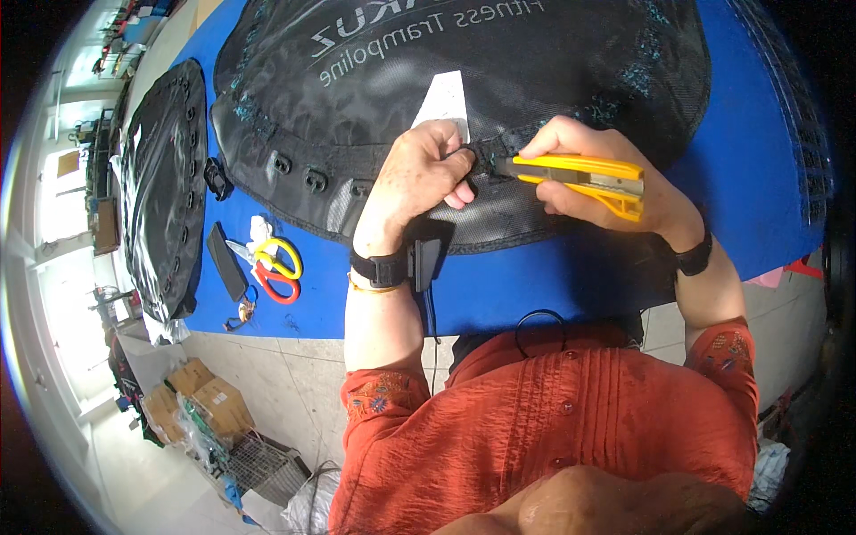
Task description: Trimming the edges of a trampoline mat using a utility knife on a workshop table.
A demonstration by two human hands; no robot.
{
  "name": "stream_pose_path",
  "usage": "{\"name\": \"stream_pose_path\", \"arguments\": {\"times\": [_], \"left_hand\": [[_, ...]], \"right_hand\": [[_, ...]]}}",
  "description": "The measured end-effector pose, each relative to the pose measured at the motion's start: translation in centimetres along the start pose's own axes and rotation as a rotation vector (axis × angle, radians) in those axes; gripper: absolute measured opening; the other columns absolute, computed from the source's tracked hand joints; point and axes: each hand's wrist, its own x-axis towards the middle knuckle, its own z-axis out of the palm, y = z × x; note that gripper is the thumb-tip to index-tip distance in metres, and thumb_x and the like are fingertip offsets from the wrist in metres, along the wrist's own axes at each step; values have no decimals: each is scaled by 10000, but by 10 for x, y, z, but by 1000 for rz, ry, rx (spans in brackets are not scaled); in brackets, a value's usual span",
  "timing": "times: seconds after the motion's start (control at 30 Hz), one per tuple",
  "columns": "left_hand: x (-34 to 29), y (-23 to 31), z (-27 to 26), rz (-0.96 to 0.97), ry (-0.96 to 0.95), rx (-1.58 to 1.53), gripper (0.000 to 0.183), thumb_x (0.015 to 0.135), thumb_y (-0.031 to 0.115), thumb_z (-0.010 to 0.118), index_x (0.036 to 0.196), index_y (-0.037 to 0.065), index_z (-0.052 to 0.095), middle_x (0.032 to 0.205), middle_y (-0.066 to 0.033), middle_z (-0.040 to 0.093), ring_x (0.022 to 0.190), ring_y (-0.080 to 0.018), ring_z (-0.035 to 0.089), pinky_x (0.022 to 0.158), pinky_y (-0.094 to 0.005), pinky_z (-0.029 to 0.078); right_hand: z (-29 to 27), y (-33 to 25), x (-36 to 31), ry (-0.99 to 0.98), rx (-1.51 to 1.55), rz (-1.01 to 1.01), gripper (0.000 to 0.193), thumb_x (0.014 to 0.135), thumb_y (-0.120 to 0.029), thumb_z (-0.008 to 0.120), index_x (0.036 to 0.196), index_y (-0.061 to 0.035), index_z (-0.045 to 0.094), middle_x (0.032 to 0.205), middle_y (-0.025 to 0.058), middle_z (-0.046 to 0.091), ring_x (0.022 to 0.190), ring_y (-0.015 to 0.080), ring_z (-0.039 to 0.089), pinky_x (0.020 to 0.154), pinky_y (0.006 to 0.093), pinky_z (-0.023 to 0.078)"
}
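Observation:
A round black trampoline mat (535, 89) with light lettering and teal thread scraps is spread in front of me. My left hand (426, 169) is closed in a pinch on the mat's edge band. My right hand (606, 169) grips a yellow utility knife (580, 169), its dark tip pointing left at the band, close to my left fingers. Whether the tip touches the fabric is hard to tell. Beside the left fingers, a white paper piece (443, 100) lies on the mat, its lower part covered by the hand. Black plastic hooks (314, 181) line the band.
The mat rests on a blue table (580, 276). To its left are red-and-yellow-handled scissors (278, 278), a black strip (227, 260) and a second black mat (165, 196). Clear plastic film (794, 107) lies along the right edge. Cardboard boxes (218, 406) and a wire basket (267, 464) stand on the floor.

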Motion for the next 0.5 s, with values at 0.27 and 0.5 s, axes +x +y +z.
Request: {"name": "stream_pose_path", "arguments": {"times": [0.27, 0.5], "left_hand": [[-1, 4, 0, 16, -4, -37, 191, 942, 6, 589, 772, 21, 505, 668, -83, 662, 600, -141, 703, 525, -268, 559], [0, 5, -2, -1, -30, 2, 209, 969, 55, 617, 797, 52, 500, 697, -82, 662, 629, -152, 706, 550, -266, 587]], "right_hand": [[8, 6, 4, 82, 65, 80, 333, 973, -192, 671, 1240, -38, 547, 929, 44, 696, 838, 103, 709, 783, 242, 564], [16, 9, 6, 179, 192, 111, 297, 973, -180, 680, 1204, -38, 556, 903, 31, 691, 817, 75, 662, 754, 260, 537]]}}
